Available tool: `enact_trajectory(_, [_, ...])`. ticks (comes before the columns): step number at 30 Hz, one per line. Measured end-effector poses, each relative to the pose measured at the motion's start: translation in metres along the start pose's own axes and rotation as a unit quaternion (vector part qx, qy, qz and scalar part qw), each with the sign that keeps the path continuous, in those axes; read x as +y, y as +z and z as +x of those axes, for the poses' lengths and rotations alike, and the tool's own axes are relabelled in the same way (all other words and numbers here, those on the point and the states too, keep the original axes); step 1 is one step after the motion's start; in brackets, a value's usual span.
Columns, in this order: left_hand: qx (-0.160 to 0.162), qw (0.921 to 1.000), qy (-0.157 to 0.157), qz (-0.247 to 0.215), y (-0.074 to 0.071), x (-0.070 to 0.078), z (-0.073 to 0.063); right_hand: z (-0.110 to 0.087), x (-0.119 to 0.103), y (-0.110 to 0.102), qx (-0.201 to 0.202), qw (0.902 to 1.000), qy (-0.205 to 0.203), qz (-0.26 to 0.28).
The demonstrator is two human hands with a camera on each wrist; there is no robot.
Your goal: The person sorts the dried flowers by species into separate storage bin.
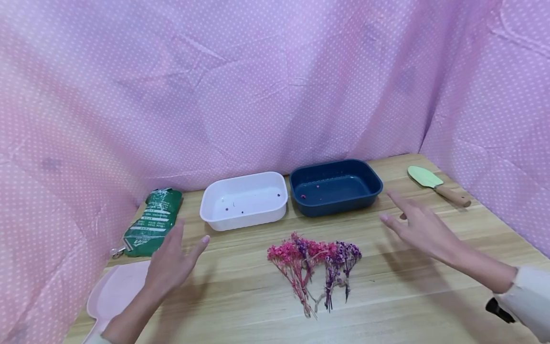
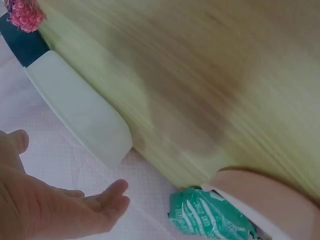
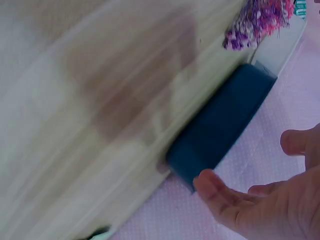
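Note:
Both hands hover over the wooden table with nothing in them. My left hand (image 1: 171, 263), fingers extended and thumb apart, is above the table between the green bag and the flowers; the left wrist view shows the same hand (image 2: 60, 205) with loosely bent fingers. Over on the right, my right hand (image 1: 423, 231) has its thumb and fingers spread, close to the dark blue tub (image 1: 337, 188). Bunches of dried pink flowers (image 1: 285, 255) and purple flowers (image 1: 343, 255), some stems tied with twine, lie on the table between the hands. A white tub (image 1: 245, 200) stands left of the blue one.
A green printed bag (image 1: 156, 222) with a metal clip lies at the back left. In front of it is a pale pink board (image 1: 116, 289), partly behind the left forearm. A green trowel (image 1: 425, 177) with a wooden handle lies far right. Pink dotted cloth (image 1: 258, 95) hangs behind.

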State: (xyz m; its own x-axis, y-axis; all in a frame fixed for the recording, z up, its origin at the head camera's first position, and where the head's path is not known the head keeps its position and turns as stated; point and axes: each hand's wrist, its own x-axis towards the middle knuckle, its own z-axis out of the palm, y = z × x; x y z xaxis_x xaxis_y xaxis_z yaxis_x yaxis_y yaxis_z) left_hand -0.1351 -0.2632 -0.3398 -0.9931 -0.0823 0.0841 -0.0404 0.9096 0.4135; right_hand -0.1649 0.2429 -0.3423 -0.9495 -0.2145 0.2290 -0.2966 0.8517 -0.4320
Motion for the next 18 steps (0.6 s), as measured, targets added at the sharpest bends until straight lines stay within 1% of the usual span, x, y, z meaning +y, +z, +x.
enact_trajectory(2, [-0.013,0.9995,-0.009,-0.026,0.000,0.000,0.002,-0.002,-0.002,0.005,-0.004,0.9996,0.001,0.028])
enact_trajectory(5, [-0.024,0.9978,-0.020,-0.058,0.002,-0.002,0.005,-0.005,-0.005,0.013,-0.017,0.9980,0.012,0.059])
enact_trajectory(12, [-0.029,0.9915,-0.044,-0.119,0.006,-0.005,0.013,-0.012,-0.018,0.028,-0.015,0.9950,0.028,0.095])
enact_trajectory(16, [-0.025,0.9862,-0.053,-0.155,0.007,-0.007,0.019,-0.014,-0.026,0.033,-0.033,0.9914,0.045,0.118])
enact_trajectory(18, [-0.025,0.9820,-0.065,-0.175,0.008,-0.008,0.022,-0.016,-0.030,0.034,-0.046,0.9887,0.054,0.132])
